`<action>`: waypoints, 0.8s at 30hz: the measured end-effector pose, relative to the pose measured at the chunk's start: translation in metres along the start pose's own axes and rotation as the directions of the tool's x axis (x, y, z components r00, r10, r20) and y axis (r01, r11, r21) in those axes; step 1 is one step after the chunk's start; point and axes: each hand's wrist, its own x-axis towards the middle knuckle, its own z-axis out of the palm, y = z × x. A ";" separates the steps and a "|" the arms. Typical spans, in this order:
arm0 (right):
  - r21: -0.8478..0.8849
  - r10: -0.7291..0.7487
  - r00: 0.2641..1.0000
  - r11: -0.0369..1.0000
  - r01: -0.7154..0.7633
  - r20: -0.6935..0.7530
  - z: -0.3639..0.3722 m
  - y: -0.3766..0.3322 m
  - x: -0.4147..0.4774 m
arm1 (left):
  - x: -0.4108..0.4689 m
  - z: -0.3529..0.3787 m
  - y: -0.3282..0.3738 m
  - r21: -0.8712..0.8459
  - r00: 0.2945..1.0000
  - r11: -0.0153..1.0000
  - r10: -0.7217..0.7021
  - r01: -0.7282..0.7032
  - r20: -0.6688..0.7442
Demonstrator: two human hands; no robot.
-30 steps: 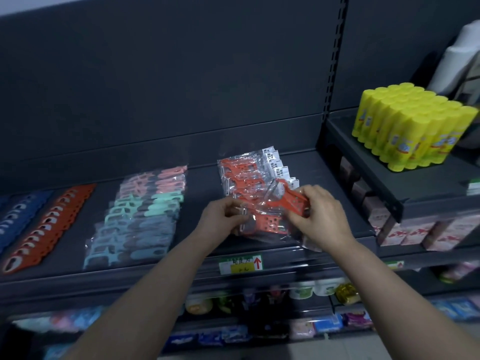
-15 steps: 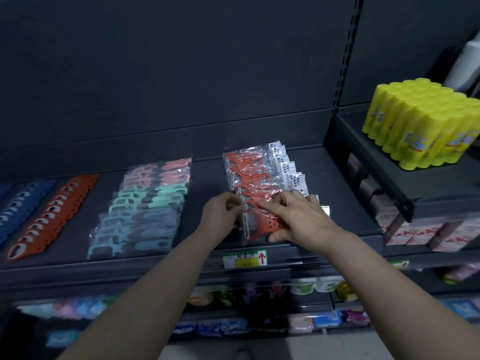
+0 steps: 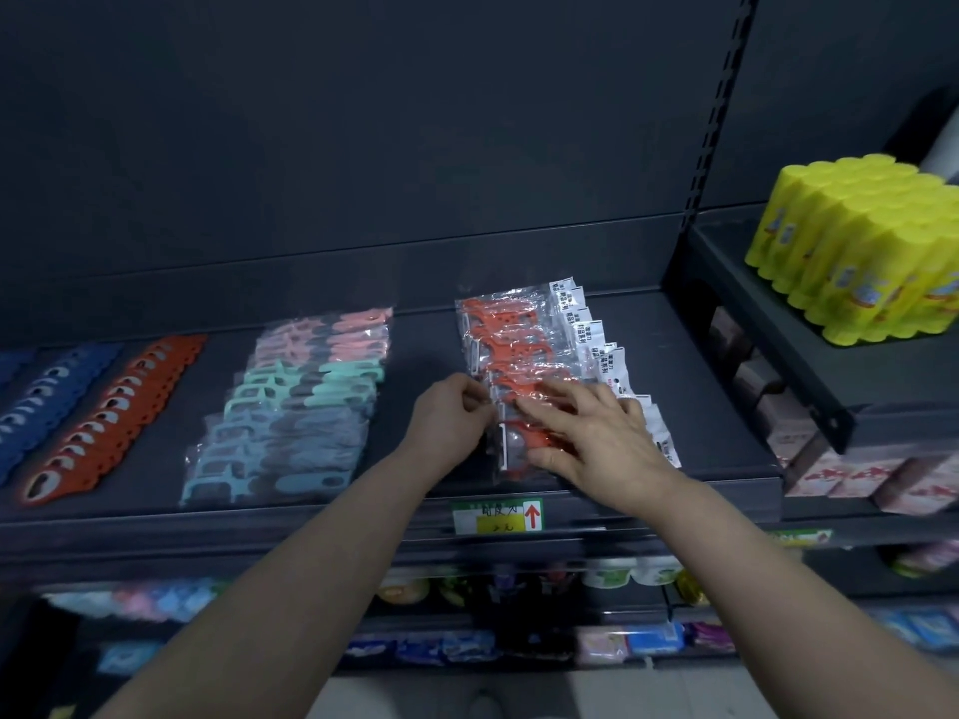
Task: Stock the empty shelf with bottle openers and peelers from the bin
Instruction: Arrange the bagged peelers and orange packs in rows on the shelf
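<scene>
l hand (image 3: pixel 450 424) pinches peeler pack (image 3: pixel 515 458), r hand (image 3: pixel 597 442) flat on it, red-arrow tag (image 3: pixel 497 516)

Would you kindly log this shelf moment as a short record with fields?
Left hand: pinches left edge of front orange peeler pack
Right hand: flat, fingers straight, pressing that pack
Orange peeler row: overlapping packs, running front to back on shelf
Left of it: pastel peeler packs, orange bottle openers, blue bottle openers
Neighbouring shelf: yellow containers
</scene>
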 end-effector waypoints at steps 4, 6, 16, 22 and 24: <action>0.025 0.016 0.999 1.000 -0.017 0.029 0.009 -0.004 0.008 | 0.006 -0.001 0.005 0.040 1.000 0.999 0.004 -0.004 0.014; 0.062 0.037 0.999 0.997 -0.039 0.020 0.008 -0.006 0.011 | 0.007 0.000 0.004 0.044 1.000 0.999 0.012 -0.012 0.006; 0.099 0.003 0.999 0.995 -0.008 0.044 0.007 -0.007 0.003 | 0.000 0.000 0.004 0.049 0.998 0.999 0.025 -0.022 -0.052; 0.015 0.165 0.981 0.986 -0.165 -0.104 0.006 -0.005 0.023 | 0.026 -0.005 0.009 0.040 0.993 0.999 0.031 -0.026 -0.113; -0.001 0.189 0.982 0.982 -0.189 -0.027 0.011 -0.004 0.031 | 0.037 -0.002 0.009 0.014 0.995 0.998 0.064 -0.063 -0.075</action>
